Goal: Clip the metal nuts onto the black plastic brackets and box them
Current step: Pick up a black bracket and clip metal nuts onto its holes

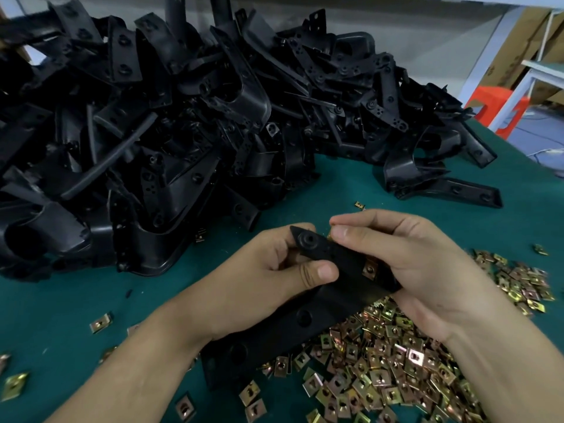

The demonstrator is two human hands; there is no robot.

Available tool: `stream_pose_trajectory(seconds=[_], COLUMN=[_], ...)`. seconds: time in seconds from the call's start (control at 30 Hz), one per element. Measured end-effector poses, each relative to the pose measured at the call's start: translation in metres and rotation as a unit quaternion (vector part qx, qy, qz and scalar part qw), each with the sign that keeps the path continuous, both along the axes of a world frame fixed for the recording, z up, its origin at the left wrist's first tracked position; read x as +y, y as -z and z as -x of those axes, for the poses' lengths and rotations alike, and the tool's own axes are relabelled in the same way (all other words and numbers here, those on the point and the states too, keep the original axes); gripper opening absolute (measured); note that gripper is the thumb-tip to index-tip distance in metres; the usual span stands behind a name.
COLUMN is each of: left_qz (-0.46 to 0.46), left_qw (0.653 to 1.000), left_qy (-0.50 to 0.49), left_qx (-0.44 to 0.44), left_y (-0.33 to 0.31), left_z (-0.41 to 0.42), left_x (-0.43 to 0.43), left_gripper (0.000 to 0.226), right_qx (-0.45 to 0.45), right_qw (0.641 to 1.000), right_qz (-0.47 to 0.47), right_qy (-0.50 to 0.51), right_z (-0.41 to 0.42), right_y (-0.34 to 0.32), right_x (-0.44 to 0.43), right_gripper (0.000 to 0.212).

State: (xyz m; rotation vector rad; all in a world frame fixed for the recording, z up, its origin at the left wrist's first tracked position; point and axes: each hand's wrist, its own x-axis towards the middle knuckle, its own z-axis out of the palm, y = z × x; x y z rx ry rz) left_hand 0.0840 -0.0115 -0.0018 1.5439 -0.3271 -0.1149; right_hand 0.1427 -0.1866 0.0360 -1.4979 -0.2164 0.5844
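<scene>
Just the one view here, a wide-angle camera up on the person's head, facing forward and tipped well down over the green bench [45, 315]. It's in tight: both forearms [152, 361] run in from the bottom edge, the left hand [274, 270] and right hand [412, 264] sit low centre on one bracket [346, 262], a nut [330, 236] showing at the right fingers [360, 218]. The bracket heap [183, 117] fills the far upper half, and the floor [543, 123] slips in far right.
</scene>
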Motion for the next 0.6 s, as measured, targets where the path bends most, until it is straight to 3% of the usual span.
stream_pose_trajectory(seconds=[0.6], left_qz=[-0.023], left_qw=[0.999], left_qy=[-0.014], left_qx=[-0.019], left_y=[0.0009], left_z=[-0.0007], left_x=[-0.0015], left_gripper=[0.011], right_qx=[0.009], right_qw=[1.0], right_qz=[0.02], right_qy=[0.008], right_z=[0.0013], right_y=[0.0002], right_x=[0.0011], right_gripper=[0.03])
